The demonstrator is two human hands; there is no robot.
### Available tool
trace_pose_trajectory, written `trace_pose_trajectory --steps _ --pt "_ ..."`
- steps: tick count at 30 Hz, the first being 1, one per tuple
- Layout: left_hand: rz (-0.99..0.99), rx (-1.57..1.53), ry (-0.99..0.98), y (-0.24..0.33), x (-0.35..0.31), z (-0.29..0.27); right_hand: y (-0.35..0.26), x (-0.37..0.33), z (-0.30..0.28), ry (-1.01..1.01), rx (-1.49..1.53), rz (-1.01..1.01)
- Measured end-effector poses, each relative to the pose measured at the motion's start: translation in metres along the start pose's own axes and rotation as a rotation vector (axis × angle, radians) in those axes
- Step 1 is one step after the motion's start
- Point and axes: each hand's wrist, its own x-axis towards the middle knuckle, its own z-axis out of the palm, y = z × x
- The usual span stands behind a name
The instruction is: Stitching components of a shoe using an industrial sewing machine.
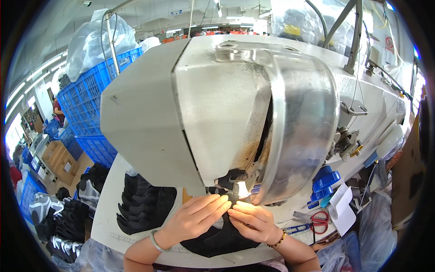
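Observation:
A large white sewing machine head fills the middle of the view, with a lit spot under it at the needle. My left hand lies flat on a black fabric piece, fingertips pressed toward the needle area. My right hand pinches the same black piece just beside the lit spot. Both hands hold the piece down on the white table. The needle itself is hidden behind the machine head.
A stack of black cut pieces lies on the table to the left. Red-handled scissors, small blue snips and blue thread spools sit at the right. Blue crates stand at the far left, shoe parts on the floor.

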Motion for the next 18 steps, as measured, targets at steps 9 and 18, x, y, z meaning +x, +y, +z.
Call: trace_pose_trajectory --steps 9,18 --pt "-0.014 0.008 0.011 -0.001 -0.002 -0.0004 -0.0049 -0.0036 -0.0035 -0.084 -0.117 -0.01" --pt "-0.075 -0.019 0.012 0.0019 0.0063 -0.0012 -0.004 -0.0008 -0.0072 -0.117 0.025 0.051"
